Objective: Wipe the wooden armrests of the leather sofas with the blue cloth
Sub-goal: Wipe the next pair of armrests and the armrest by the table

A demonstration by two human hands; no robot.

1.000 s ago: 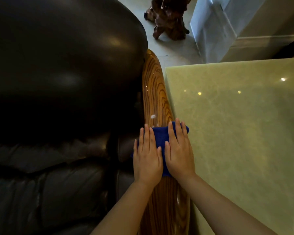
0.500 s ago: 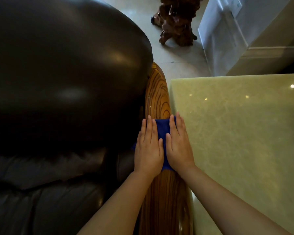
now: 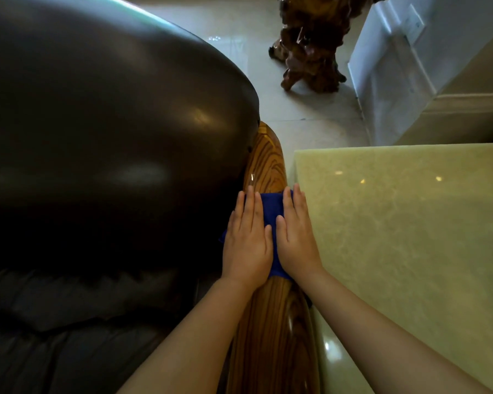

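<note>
Both my hands have slid the folded dark-blue cloth further up the glossy striped-grain wooden armrest toward its far rounded tip, so less unwiped wood is left ahead of my fingers. I judge this stroke nearly done; the tip is next. My left hand lies flat, palm down, fingers straight and together, pressing the cloth's left half. My right hand mirrors it just beside, thumbs almost touching. Neither hand is curled around anything: open palms pin the cloth to the wood. The cloth shows between and under my palms. Dark brown leather sofa cushion bulges just left of my left hand; pale green polished stone tabletop runs just right of my right hand. Forearms angle in from below.
</note>
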